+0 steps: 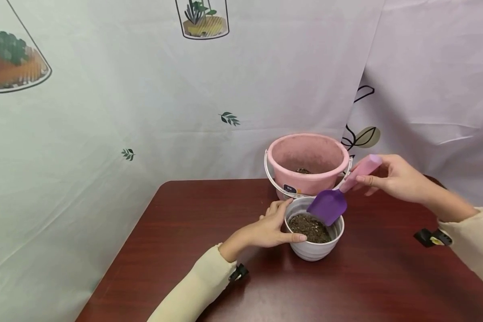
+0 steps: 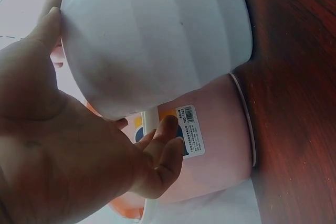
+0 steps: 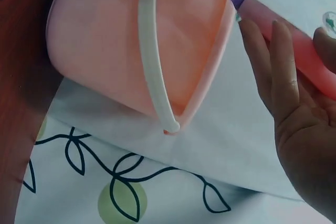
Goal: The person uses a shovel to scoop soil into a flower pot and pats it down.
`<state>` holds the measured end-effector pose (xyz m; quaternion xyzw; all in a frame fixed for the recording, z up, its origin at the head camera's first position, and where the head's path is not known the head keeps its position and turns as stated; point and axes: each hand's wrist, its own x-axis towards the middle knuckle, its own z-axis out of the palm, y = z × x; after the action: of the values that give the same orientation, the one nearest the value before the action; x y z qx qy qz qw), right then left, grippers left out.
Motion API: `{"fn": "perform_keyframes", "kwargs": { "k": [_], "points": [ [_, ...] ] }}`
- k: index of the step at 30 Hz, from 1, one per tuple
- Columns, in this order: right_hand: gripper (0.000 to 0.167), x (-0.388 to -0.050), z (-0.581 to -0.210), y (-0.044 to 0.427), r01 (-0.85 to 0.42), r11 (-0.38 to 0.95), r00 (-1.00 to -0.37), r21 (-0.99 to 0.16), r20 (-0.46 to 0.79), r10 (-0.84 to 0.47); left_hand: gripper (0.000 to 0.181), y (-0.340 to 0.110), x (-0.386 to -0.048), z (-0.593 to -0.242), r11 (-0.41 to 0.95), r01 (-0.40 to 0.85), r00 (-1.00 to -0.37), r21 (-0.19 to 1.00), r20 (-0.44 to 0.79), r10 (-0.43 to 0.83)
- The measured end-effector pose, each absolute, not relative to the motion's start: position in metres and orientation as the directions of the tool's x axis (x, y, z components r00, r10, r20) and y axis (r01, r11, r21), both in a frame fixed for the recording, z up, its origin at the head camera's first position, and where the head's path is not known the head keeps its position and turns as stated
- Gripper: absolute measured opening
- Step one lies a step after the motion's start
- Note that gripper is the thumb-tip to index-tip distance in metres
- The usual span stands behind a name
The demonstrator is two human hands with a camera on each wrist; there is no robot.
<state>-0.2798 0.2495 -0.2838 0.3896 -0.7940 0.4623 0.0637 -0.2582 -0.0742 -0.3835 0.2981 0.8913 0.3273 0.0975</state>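
Note:
A white ribbed pot (image 1: 311,252) with dark soil (image 1: 309,227) in it stands on the table. The left hand (image 1: 267,229) holds its rim from the left, thumb over the near edge; in the left wrist view this hand (image 2: 68,129) has its thumb at the rim of the pot (image 2: 157,35) and other fingers bent beside it. The right hand (image 1: 402,179) pinches the pink handle (image 1: 362,172) of a small shovel, whose purple blade (image 1: 328,206) tilts down into the pot's right side. In the right wrist view, fingers of the right hand (image 3: 299,98) lie along the handle (image 3: 278,30).
Behind the pot, and close to it, stands a pink bucket (image 1: 310,181) with some dark material low inside and its white handle (image 1: 270,179) hanging toward the front. The dark red table (image 1: 185,232) ends at a white printed cloth (image 1: 177,112) behind and at the left.

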Motion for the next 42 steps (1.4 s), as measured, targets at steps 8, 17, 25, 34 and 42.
{"fn": "perform_keyframes", "kwargs": {
  "k": [8,17,25,34,42],
  "points": [
    [0.015,-0.279,-0.279,0.248,-0.678,0.286,-0.690,-0.677,0.450,-0.567,0.101,-0.074,-0.257,-0.381,0.612,0.463,-0.807,0.641,0.021,0.590],
    [0.025,-0.298,-0.268,0.260,-0.348,-0.150,-0.738,-0.925,0.369,-0.565,0.095,-0.082,-0.265,-0.367,0.551,0.529,-0.814,0.646,0.202,0.545],
    [0.025,-0.322,-0.251,0.247,-0.225,-0.453,-0.801,-0.863,0.428,-0.418,0.067,-0.084,-0.288,-0.352,0.600,0.491,-0.870,0.631,0.394,0.298],
    [0.016,-0.367,-0.250,0.206,-0.263,-0.168,-0.946,-0.950,0.288,-0.146,0.057,-0.072,-0.320,-0.352,0.612,0.359,-0.906,0.705,0.421,0.046],
    [0.016,-0.399,-0.275,0.172,-0.252,0.177,-0.967,-0.952,0.238,-0.095,0.062,-0.058,-0.335,-0.358,0.496,0.338,-0.910,0.800,0.411,-0.043]
  ]
}}
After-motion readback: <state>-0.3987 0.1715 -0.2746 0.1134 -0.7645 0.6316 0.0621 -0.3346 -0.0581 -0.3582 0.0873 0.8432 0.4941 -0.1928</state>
